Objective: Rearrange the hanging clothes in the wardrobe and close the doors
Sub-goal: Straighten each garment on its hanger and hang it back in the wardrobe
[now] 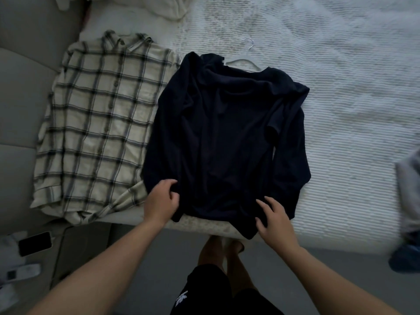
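Observation:
A dark navy long-sleeved top (227,137) lies spread flat on the white bed (341,110), its hem toward me. A white hanger (244,59) pokes out at its collar, hook pointing away. My left hand (162,202) pinches the hem at the top's lower left corner. Over the hem's lower right, my right hand (276,218) has its fingers spread and relaxed, touching the fabric. A cream plaid button shirt (97,123) lies flat to the left of the dark top, partly under its edge. No wardrobe is in view.
A padded beige headboard or sofa (22,98) runs along the left. A phone (35,243) and white items lie on a surface at lower left. Grey and blue clothing (409,212) hangs at the right edge. My bare feet (218,248) stand at the bed's edge.

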